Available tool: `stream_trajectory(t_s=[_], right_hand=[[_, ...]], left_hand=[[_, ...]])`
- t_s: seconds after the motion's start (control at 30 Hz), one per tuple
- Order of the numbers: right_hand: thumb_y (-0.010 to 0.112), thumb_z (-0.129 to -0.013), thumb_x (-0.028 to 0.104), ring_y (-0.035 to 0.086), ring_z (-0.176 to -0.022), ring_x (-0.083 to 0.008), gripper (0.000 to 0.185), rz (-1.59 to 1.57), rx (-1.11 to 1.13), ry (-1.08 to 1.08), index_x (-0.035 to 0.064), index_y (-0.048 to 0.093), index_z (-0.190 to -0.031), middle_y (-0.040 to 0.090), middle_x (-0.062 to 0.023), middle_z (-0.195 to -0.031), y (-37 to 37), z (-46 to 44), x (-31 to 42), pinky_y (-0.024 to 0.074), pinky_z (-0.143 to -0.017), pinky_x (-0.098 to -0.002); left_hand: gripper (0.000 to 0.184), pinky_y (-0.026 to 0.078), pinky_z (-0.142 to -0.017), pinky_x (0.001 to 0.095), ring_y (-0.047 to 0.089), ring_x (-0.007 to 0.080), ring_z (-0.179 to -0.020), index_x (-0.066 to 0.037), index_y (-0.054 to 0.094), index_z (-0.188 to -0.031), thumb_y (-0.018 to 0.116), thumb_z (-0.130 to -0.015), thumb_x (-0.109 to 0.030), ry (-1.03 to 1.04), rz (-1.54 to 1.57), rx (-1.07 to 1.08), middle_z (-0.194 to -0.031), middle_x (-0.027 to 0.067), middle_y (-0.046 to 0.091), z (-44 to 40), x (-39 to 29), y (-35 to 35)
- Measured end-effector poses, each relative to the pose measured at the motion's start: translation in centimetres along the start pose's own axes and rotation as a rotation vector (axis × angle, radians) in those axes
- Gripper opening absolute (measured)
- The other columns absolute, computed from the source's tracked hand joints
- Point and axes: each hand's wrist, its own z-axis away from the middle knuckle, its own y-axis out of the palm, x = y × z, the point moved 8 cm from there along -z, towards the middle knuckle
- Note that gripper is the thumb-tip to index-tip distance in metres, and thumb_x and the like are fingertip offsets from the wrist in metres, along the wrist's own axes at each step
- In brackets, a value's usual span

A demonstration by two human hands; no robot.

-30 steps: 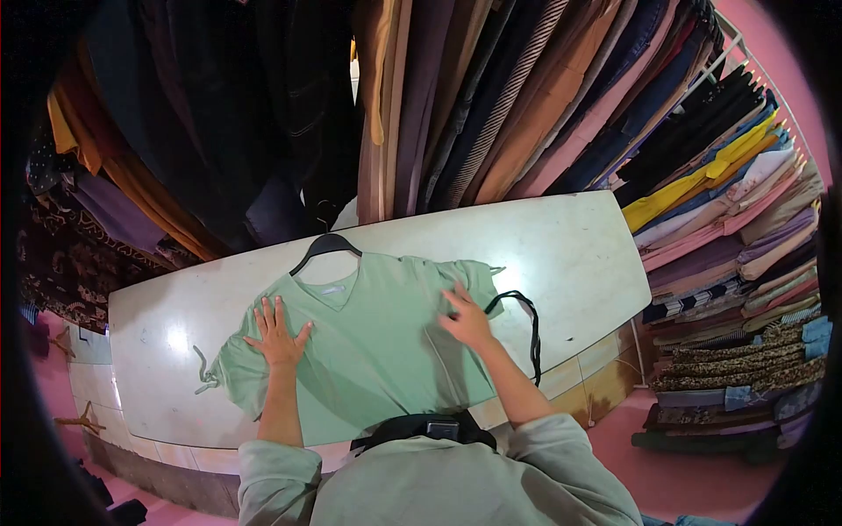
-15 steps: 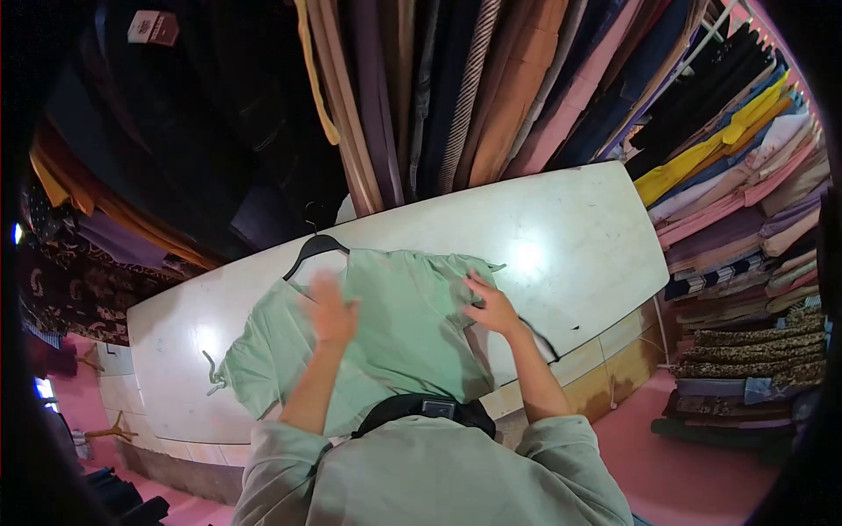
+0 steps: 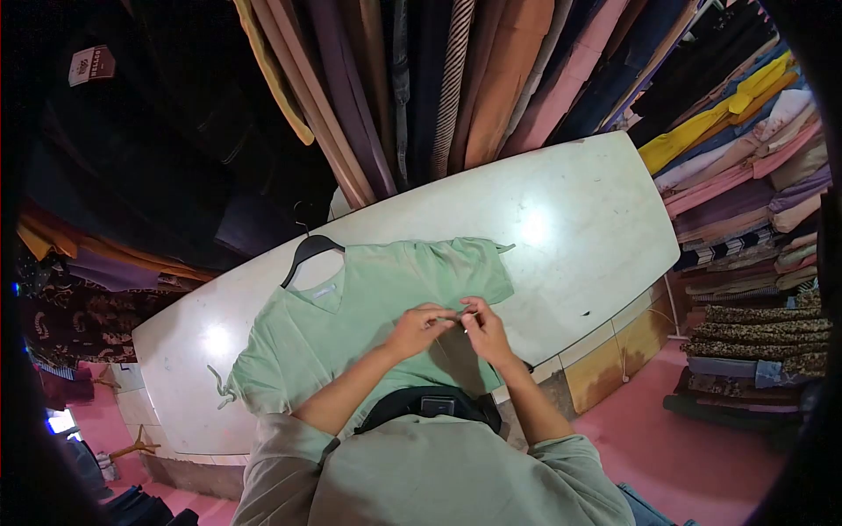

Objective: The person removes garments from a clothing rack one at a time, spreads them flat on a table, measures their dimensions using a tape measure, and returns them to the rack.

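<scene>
A light green V-neck top point(image 3: 303, 342) lies spread on the white table with a black hanger point(image 3: 309, 252) in its neckline. Above its right part, my left hand point(image 3: 419, 330) and my right hand point(image 3: 485, 331) meet with fingertips pinched together. Something small and dark shows between them, too small to name. A tie dangles from each sleeve, one at the left sleeve's end point(image 3: 230, 386) and one at the right sleeve point(image 3: 504, 248). Inside the collar sits a pale label point(image 3: 324, 291).
The white table point(image 3: 588, 210) runs across, its right end glossy. Trousers and other garments point(image 3: 504, 79) hang along the back edge. Stacks of folded clothes point(image 3: 754, 342) stand at the right, over a pink floor point(image 3: 640, 438). Dark hanging garments point(image 3: 175, 140) fill the left.
Both hands were apart with fingers spread, the left blurred near the neckline. Now they have come together at the right part of the top. The view has shifted slightly.
</scene>
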Motion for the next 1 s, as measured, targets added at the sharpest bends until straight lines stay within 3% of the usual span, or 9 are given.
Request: stream_trajectory(t_s=[0.07,0.1,0.13,0.27,0.33,0.4,0.47,0.77,1.0], right_hand=[[0.053,-0.086,0.023,0.050,-0.065,-0.0096,0.031,0.056,-0.016,-0.006,0.0021,0.048,-0.109,0.054,-0.0060,-0.078,0.8,0.1,0.2,0.0421,-0.059,-0.0235],[0.053,-0.087,0.020,0.051,-0.069,-0.0078,0.030,0.113,-0.032,-0.014,0.0021,0.046,-0.110,0.054,-0.0051,-0.080,1.0,0.1,0.3,0.0422,-0.060,-0.0220],[0.058,-0.083,0.030,0.054,-0.066,-0.0236,0.038,0.146,-0.086,-0.026,0.0013,0.049,-0.106,0.056,-0.0123,-0.081,1.0,0.0,0.3,0.0440,-0.062,-0.0323],[0.058,-0.082,0.017,0.053,-0.065,-0.0130,0.023,0.236,-0.094,-0.116,0.0005,0.054,-0.098,0.055,-0.0084,-0.079,1.3,-0.3,2.0,0.0424,-0.058,-0.0254],[0.059,-0.080,0.015,0.051,-0.061,-0.0163,0.016,0.319,-0.107,-0.072,0.0009,0.059,-0.087,0.053,-0.0090,-0.074,0.7,-0.1,1.8,0.0413,-0.056,-0.0273],[0.058,-0.079,0.017,0.053,-0.064,-0.0204,0.015,0.321,-0.139,-0.022,0.0029,0.060,-0.085,0.053,-0.0098,-0.076,-0.1,0.3,1.4,0.0422,-0.058,-0.0298],[0.057,-0.079,0.019,0.054,-0.067,-0.0247,0.015,0.342,-0.174,0.040,0.0051,0.061,-0.084,0.053,-0.0102,-0.078,-0.8,0.7,0.8,0.0432,-0.060,-0.0322],[0.061,-0.075,0.020,0.055,-0.071,-0.0250,0.014,0.504,-0.405,0.142,0.0071,0.063,-0.079,0.053,-0.0099,-0.082,-4.3,3.4,-0.2,0.0441,-0.061,-0.0339],[0.063,-0.072,0.023,0.054,-0.073,-0.0250,0.015,0.568,-0.374,0.276,0.0082,0.065,-0.075,0.052,-0.0084,-0.080,-4.0,3.6,-1.5,0.0442,-0.062,-0.0359]], left_hand=[[0.023,0.047,-0.065,0.0260,0.059,0.0151,-0.070,-0.003,0.064,-0.094,0.064,-0.076,-0.018,-0.188,0.430,0.015,-0.087,0.0111,0.064,-0.1,2.5,1.8],[0.023,0.047,-0.065,0.0260,0.059,0.0151,-0.070,-0.003,0.064,-0.094,0.064,-0.076,-0.018,-0.192,0.429,0.019,-0.087,0.0111,0.064,-0.3,2.8,1.8],[0.020,0.046,-0.064,0.0258,0.059,0.0139,-0.068,-0.005,0.065,-0.092,0.064,-0.076,-0.018,-0.238,0.388,0.033,-0.082,0.0087,0.064,-0.5,3.5,1.6],[0.013,0.046,-0.060,0.0277,0.060,0.0155,-0.064,-0.013,0.068,-0.085,0.063,-0.076,-0.021,-0.219,-0.008,-0.024,-0.072,0.0047,0.065,-1.7,3.6,-0.9],[0.010,0.044,-0.065,0.0348,0.059,0.0191,-0.074,-0.016,0.069,-0.078,0.065,-0.073,-0.024,-0.298,-0.170,-0.291,-0.079,0.0022,0.064,-3.0,4.2,-5.1],[0.009,0.038,-0.076,0.0408,0.053,0.0228,-0.086,-0.018,0.069,-0.073,0.066,-0.070,-0.027,-0.148,-0.573,-0.571,-0.088,0.0005,0.060,-4.2,2.1,-9.0],[0.013,0.035,-0.080,0.0425,0.046,0.0219,-0.099,-0.019,0.069,-0.074,0.069,-0.068,-0.030,-0.271,-0.614,-0.565,-0.094,-0.0015,0.055,-5.6,2.2,-10.8],[0.008,0.031,-0.084,0.0388,0.046,0.0190,-0.096,-0.021,0.069,-0.070,0.069,-0.068,-0.029,-0.357,-0.727,-0.568,-0.095,-0.0036,0.053,-7.1,4.0,-11.6],[0.011,0.031,-0.085,0.0402,0.046,0.0192,-0.096,-0.021,0.069,-0.073,0.067,-0.070,-0.031,-0.338,-0.744,-0.582,-0.094,-0.0036,0.052,-7.0,4.3,-11.4]])
